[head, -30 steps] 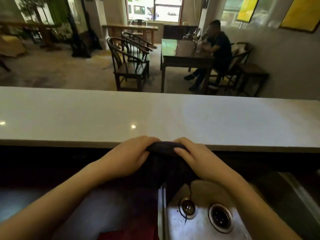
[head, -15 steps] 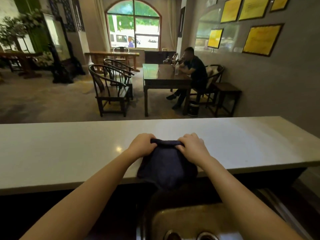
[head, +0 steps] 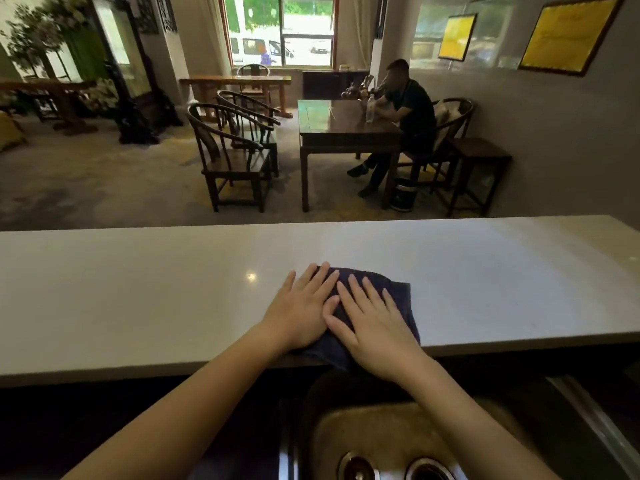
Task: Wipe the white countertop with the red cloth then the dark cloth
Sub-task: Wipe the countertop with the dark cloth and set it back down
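The dark cloth [head: 398,295] lies spread on the white countertop [head: 138,299], near its front edge, with one corner hanging over the edge toward the sink. My left hand [head: 304,306] rests flat on the cloth's left part, fingers stretched out. My right hand [head: 374,327] lies flat beside it on the cloth's middle, and the two thumbs touch. Neither hand grips the cloth. The red cloth is not in view.
A steel sink [head: 381,434] with two drain holes sits just below the counter's front edge. Beyond the counter stand wooden chairs [head: 232,157] and a dark table [head: 343,129], where a person [head: 405,116] sits.
Both hands lifted the bunched dark cloth from over the sink onto the countertop, then let go of it and flattened out on top of it. The view tilted up.
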The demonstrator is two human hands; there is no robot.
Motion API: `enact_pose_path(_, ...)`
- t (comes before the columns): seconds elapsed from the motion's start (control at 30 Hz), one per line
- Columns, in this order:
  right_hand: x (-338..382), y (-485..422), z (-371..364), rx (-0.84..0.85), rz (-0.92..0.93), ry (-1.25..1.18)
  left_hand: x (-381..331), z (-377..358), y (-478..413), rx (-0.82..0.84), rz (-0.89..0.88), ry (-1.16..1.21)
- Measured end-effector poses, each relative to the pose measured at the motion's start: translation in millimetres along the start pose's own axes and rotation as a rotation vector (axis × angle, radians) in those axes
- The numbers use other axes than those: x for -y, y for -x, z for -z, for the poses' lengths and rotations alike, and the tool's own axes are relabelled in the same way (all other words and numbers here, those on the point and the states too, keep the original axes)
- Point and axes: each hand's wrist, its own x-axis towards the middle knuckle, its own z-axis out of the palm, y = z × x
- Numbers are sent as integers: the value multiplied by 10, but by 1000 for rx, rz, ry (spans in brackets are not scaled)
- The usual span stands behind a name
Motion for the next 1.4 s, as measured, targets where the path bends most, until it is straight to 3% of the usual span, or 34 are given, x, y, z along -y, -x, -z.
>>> enact_pose_path(0.27,-50,-32,100,49,26,26,138,142,33,53,50,116)
enact_pose_path(0.4,75,-114,84,49,4,56,782,273,263,-8,256,-25)
enact_pose_path(0.5,210,-232,8,94,20,80,1251,312,480,101,365,-66)
enact_pose_path(0.93,474,-1167,-88,150,135,106,1333,227,587,41,349,-43)
enact_pose_path(1.13,52,-1275,90,110,-11,67,1341,216,605,29,345,-22)
enact_pose_path(1.4,-591,-743,274,65,-202,71,1375,168,587,17,352,-30)
